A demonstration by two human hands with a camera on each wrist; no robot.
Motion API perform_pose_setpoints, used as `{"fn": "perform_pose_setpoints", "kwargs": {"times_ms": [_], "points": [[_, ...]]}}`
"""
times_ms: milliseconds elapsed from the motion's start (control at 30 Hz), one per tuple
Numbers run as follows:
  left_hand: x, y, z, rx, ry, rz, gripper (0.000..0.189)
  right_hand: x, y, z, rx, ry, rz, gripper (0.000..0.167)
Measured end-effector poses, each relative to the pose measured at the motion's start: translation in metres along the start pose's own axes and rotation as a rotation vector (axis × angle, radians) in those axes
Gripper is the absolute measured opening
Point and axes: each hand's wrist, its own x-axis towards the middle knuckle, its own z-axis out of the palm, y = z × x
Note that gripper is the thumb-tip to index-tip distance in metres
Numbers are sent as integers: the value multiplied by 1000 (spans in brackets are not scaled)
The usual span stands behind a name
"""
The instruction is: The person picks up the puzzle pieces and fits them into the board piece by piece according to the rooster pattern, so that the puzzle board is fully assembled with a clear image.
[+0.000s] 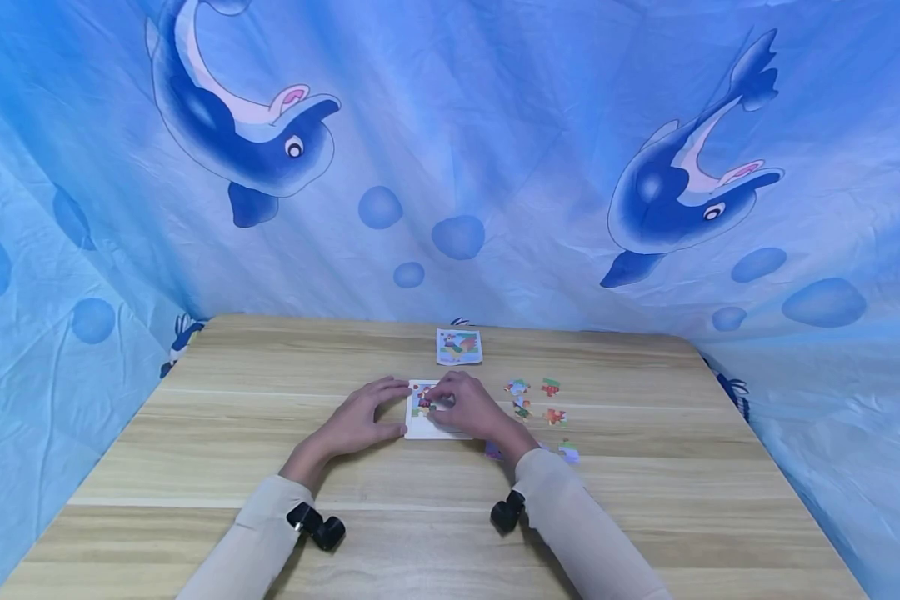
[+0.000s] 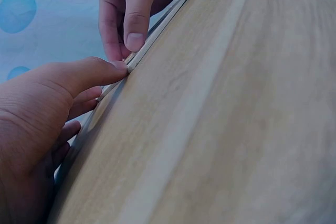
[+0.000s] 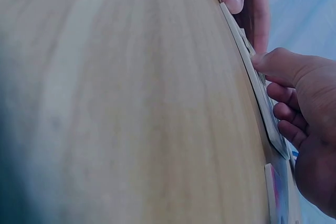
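Observation:
A white-framed jigsaw puzzle board [image 1: 441,433] lies flat on the table, its upper left partly filled with a coloured picture. My left hand [image 1: 362,419] rests along the board's left edge, thumb at the near corner and fingers reaching the far corner. My right hand [image 1: 461,407] is over the board, its thumb and index finger pinching at a small puzzle piece [image 1: 423,402] on the left part. The hand hides much of the board's right side. In the right wrist view, the thumb [image 3: 278,65] comes down at the board's edge with the other fingers curled behind.
Several loose puzzle pieces [image 1: 555,416] lie right of the board, and another purple piece [image 1: 494,451] is partly under the right forearm. A square picture card [image 1: 459,347] with a colourful bird lies behind the board. The wooden table [image 1: 270,358] meets a blue dolphin-print curtain [image 1: 450,150].

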Motion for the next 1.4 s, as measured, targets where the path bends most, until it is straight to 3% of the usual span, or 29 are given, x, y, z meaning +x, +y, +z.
{"fn": "perform_pose_setpoints", "kwargs": {"times_ms": [433,967,1400], "points": [[-1,-1,0,-4,-3,-4,65,3,1,5,67,5,-19,25],[-2,0,-1,2,-5,2,65,6,-1,8,-15,1,-95,18],[-2,1,-2,-2,-2,15,64,7,-1,8,-60,-20,-73,20]]}}
